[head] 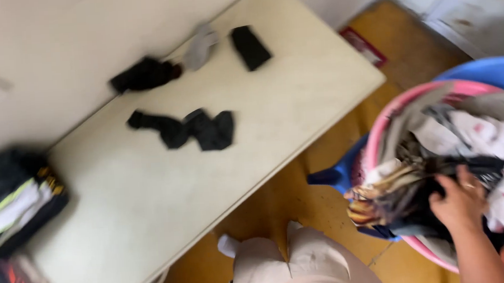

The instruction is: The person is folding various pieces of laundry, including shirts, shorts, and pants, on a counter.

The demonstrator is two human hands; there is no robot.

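Laundry (440, 165) fills one pink basket (380, 133) under right hand (460, 201); four socks (190, 128) on table (295, 92).

Right hand (460, 201) in pink basin (379, 131) (laundry)

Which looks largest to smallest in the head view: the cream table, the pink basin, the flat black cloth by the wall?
1. cream table
2. pink basin, partly cut off by the frame and nearer the camera, so unsure
3. flat black cloth
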